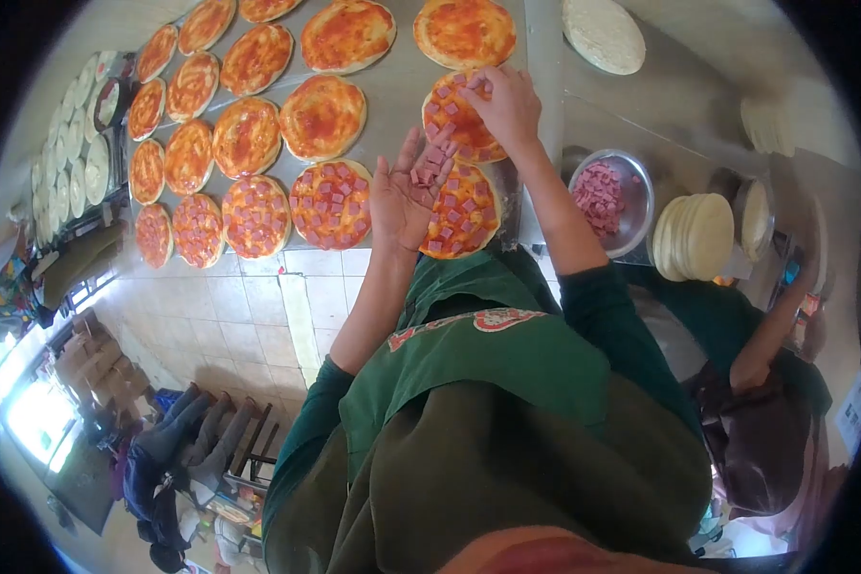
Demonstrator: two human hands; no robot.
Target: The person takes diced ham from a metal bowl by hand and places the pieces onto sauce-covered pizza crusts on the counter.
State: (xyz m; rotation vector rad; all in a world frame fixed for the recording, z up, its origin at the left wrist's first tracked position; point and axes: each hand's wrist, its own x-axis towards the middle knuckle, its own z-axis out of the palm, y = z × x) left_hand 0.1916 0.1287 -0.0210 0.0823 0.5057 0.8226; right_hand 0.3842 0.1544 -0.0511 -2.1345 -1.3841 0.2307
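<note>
My left hand (402, 206) is turned palm up, cupping a small heap of diced ham (429, 172) near its fingers. My right hand (507, 107) hovers over a sauced pizza base (459, 124) partly strewn with ham, its fingertips pinched around what looks like a ham cube. Below that, another ham-topped pizza (467, 212) lies partly behind my left hand. To the left, a pizza with ham cubes (331, 205) sits at the counter's near edge. A metal bowl (644, 206) to the right holds more diced ham (599, 196).
Rows of bases with red sauce (323, 117) cover the metal counter (392, 91). Plain bases (703, 237) are stacked right of the bowl, and one pale base (603, 34) lies farther back. A co-worker's arm (770, 335) is at right. Several people (177, 445) are at lower left.
</note>
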